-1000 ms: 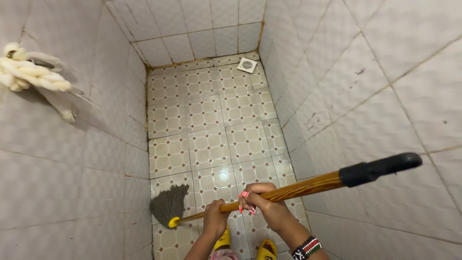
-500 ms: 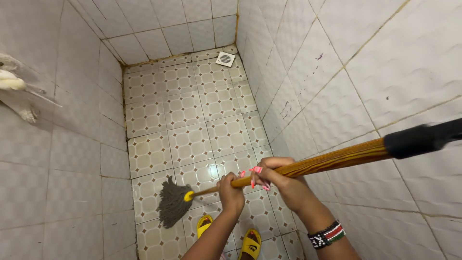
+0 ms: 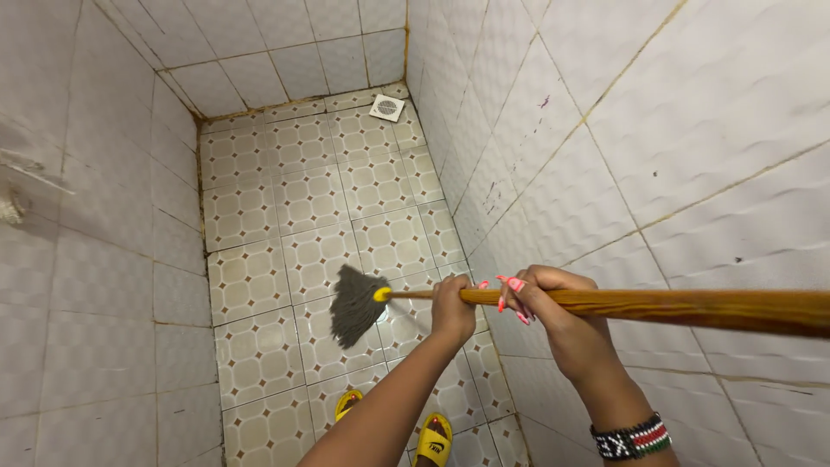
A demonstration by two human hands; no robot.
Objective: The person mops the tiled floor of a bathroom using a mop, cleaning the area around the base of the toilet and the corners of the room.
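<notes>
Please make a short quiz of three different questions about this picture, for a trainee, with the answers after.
1. True or false: both hands grip the mop handle.
2. Where is the drain? A) far right corner of the floor B) beside the mop head C) on the left wall
3. Fill in: the mop head rests on the tiled ____.

Key
1. True: the left hand holds nearer the mop head, the right hand behind it.
2. A
3. floor
</notes>
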